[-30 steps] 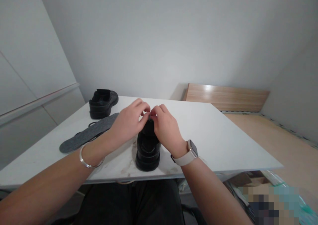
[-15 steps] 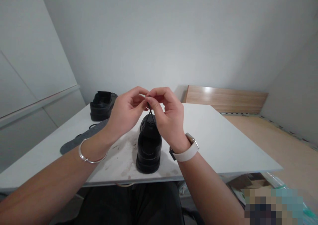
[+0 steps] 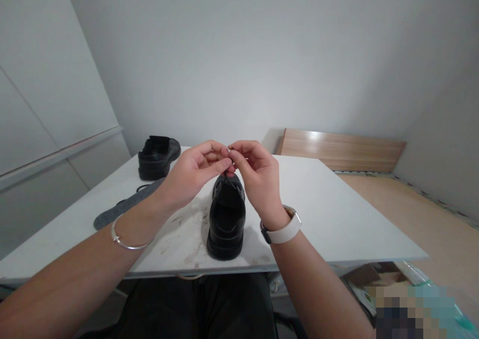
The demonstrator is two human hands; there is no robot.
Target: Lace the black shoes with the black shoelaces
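A black shoe (image 3: 226, 224) stands upright on the white table, its heel toward me and its toe pointing away. Over its front end, my left hand (image 3: 204, 167) pinches the dark shoelace (image 3: 228, 177) between thumb and fingers. My right hand (image 3: 258, 174) meets it there, thumb and fingertips also closed on the lace. The fingertips of both hands touch or nearly touch, hiding most of the lace and part of the toe.
Another black shoe (image 3: 157, 158) stands at the table's back left. A grey insole (image 3: 125, 206) lies in front of it, with a dark lace beside it. The white table (image 3: 318, 214) has brown smudges near the shoe. A wooden board (image 3: 337, 149) stands beyond at right.
Both hands have come down slightly toward the shoe, and less lace shows between them and it. The view has shifted a little.
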